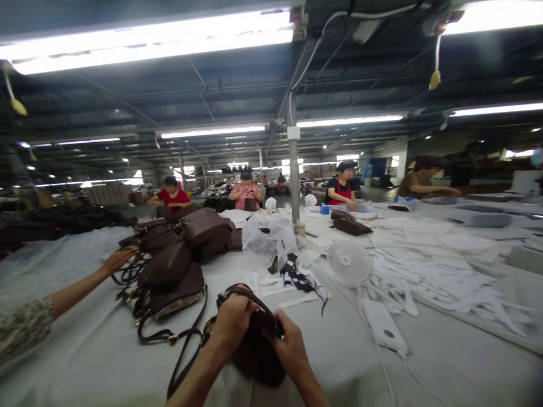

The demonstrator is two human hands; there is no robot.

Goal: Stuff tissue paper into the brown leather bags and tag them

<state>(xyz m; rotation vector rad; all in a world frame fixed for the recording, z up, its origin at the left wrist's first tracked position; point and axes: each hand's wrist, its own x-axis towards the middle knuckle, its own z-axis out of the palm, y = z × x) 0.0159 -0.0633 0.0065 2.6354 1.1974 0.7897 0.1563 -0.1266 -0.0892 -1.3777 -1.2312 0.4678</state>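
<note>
Near the surface's [445, 362] front edge, both hands grasp a dark brown handbag [257, 353]: left hand [231, 322] by its handle, right hand [288, 347] on its top. It looks like inspection; turning it calls for a firm grip.

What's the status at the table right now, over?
Left hand and right hand both grip the brown handbag. Co-worker's hand reaches the bag pile beside it.

Both forearms bare, no sleeves in view; left hand [231, 322] and right hand [288, 347] ungloved (no rings or watch visible).
</note>
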